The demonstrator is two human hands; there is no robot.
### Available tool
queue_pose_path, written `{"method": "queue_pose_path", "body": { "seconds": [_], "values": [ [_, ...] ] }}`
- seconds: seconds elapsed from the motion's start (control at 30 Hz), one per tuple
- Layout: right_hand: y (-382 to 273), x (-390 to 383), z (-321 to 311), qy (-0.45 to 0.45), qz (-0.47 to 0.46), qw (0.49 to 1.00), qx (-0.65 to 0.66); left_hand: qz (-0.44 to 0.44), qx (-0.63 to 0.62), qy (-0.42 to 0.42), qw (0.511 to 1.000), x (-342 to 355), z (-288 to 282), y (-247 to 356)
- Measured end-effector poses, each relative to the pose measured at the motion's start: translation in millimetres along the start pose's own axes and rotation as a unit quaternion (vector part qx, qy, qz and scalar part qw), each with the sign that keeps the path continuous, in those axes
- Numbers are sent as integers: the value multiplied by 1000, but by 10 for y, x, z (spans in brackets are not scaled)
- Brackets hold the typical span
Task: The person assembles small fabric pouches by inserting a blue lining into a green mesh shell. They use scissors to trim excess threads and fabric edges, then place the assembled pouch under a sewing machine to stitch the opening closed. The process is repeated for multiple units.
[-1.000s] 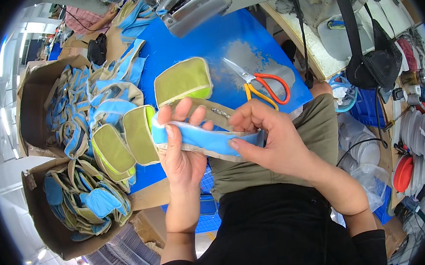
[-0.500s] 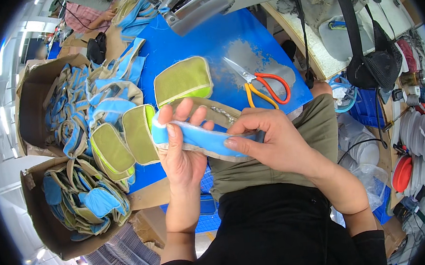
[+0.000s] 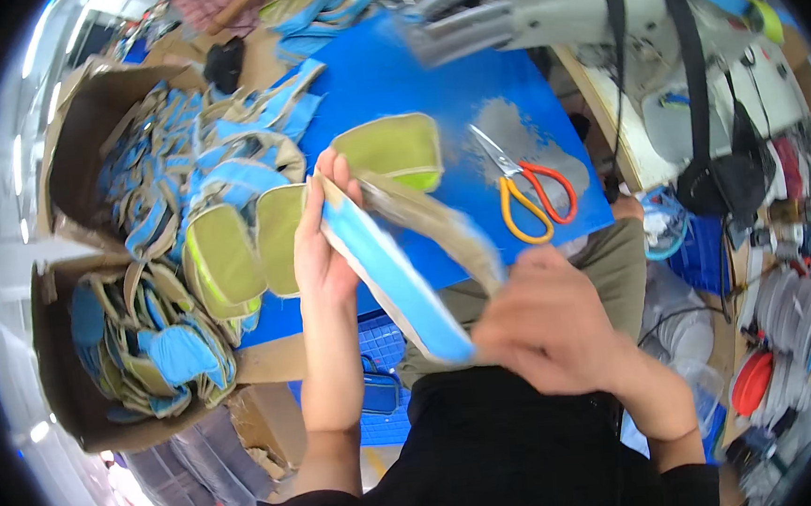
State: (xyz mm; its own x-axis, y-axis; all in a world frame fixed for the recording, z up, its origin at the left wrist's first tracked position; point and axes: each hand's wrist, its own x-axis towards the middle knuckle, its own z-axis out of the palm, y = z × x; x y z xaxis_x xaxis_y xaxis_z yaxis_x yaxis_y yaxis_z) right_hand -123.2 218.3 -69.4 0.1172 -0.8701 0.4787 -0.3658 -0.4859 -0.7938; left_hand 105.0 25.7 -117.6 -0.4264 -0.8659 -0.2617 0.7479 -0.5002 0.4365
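Observation:
A blue and beige fabric band (image 3: 393, 273) is stretched in a narrow loop between my hands, above my lap and the near edge of the blue table. My left hand (image 3: 323, 259) is closed on its far end, fingers pointing up. At the near end, my right hand (image 3: 556, 322) grips the band; motion blurs its fingers. Beyond the loop lies an olive-green padded fabric piece (image 3: 389, 149). Two similar pieces, one olive panel (image 3: 224, 256) and another panel (image 3: 281, 243), lie left of my left hand. Scissors (image 3: 528, 183) with one orange and one red handle rest on the table, blades slightly apart.
The blue tabletop (image 3: 412, 74) has a worn grey patch. Left stand an upper cardboard box (image 3: 74, 159) and a lower cardboard box (image 3: 61, 371), both holding blue and beige fabric pieces. A sewing machine (image 3: 558, 12) stands at the back right. Another person's arm (image 3: 238, 6) shows far left.
My right hand has moved nearer to me and pulled the band longer and steeper. My left hand has turned more edge-on. The whole view has shifted slightly.

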Motion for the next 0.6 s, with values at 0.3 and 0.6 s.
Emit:
{"method": "queue_pose_path", "body": {
  "seconds": [0.3, 0.6],
  "values": [
    [-281, -424, 21, -78, -40, 990, -110, 112, 160, -56, 979, -444, 190, 297],
    [-196, -691, -25, -43, 46, 998, -30, 214, 270, -17, 939, -758, 472, 96]
  ]
}}
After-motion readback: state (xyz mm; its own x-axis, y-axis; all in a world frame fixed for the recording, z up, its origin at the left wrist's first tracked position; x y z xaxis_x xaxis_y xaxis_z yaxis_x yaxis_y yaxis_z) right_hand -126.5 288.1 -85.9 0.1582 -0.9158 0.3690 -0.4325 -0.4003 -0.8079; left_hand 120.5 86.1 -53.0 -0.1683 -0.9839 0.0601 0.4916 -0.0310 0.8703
